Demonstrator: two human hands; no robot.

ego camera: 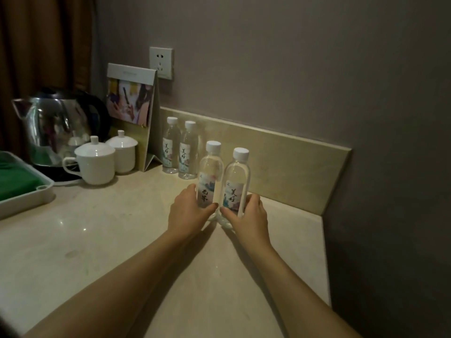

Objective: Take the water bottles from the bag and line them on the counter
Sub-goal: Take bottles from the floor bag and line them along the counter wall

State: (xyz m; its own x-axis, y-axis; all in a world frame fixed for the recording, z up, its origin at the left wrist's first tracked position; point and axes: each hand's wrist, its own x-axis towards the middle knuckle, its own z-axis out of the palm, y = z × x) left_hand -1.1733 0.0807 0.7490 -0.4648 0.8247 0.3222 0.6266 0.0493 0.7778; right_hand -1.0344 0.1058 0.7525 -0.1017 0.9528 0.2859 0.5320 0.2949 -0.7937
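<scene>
Head view: the left hand curls its fingers round one clear, white-capped water bottle; the right hand grips another just beside it on the beige stone tabletop. Both look full. Two matching bottles stand behind, near the wall.

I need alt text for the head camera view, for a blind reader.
Left hand and right hand each grip an upright water bottle, side by side on a beige counter. Two more bottles stand behind, near a kettle.
</scene>
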